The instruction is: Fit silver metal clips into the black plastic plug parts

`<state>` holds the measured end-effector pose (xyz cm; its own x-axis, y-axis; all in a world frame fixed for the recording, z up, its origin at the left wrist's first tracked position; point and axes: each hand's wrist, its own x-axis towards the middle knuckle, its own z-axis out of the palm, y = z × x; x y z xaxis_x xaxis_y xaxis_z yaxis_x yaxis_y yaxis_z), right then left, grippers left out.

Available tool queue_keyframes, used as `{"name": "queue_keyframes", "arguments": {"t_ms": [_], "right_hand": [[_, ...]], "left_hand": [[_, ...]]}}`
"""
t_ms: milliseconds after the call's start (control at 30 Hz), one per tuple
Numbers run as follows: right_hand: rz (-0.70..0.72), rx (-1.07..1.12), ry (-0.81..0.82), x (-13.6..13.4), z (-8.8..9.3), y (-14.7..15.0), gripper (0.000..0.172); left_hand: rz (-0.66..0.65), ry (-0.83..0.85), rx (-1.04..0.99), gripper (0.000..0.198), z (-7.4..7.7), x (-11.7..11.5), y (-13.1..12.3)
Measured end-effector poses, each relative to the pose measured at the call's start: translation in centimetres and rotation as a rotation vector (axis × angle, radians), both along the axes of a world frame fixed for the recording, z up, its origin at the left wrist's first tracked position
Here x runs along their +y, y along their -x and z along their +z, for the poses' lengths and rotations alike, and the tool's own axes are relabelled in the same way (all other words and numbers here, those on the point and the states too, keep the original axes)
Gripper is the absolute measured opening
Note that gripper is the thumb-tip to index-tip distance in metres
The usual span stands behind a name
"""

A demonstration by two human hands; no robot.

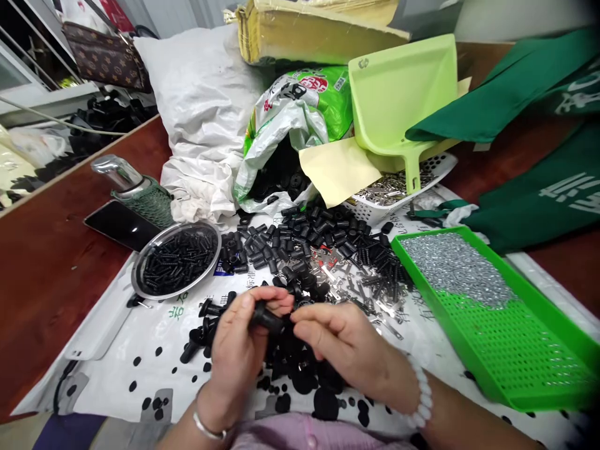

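My left hand [239, 340] is closed round a black cylindrical plastic part [267, 320], which lies tilted across the fingers. Thumb and fingers of my right hand [340, 334] are pinched together right by the part's right end. Whatever is between those fingertips is too small to make out. Under and behind both hands spreads a heap of short black plastic tubes [267, 247]. Small metal strips [365, 290] lie mixed together to the right of it. Flanged black pieces [206, 325] are gathered just left of my left hand.
A round metal dish [218, 265] of black ribbed sleeves stands at left, by a phone [119, 225]. At right is a green perforated tray [497, 356] with small metal pieces. Behind stand an open bag [285, 131] of black parts, a white basket [370, 212] and a light-green dustpan [398, 94].
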<state>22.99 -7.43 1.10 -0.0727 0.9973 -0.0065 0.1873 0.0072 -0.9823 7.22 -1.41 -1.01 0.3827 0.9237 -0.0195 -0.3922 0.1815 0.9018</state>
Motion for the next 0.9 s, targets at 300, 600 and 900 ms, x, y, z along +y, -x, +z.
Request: {"name": "queue_keyframes", "arguments": {"t_ms": [300,600,900], "right_hand": [[-0.317,-0.744,-0.047,1.4,1.1,-7.1,0.029],[-0.124,-1.223,0.192,5.6,-2.4,-4.9,0.013],[-0.030,-1.354,0.256,6.3,-3.4,-5.0,0.021]], "left_hand": [[0.220,-0.451,0.705,0.020,-0.8,3.0,6.1],[0.113,-0.459,0.766,0.023,-0.9,3.6,5.9],[0.058,-0.520,0.837,0.021,-0.3,4.9,6.8]]}}
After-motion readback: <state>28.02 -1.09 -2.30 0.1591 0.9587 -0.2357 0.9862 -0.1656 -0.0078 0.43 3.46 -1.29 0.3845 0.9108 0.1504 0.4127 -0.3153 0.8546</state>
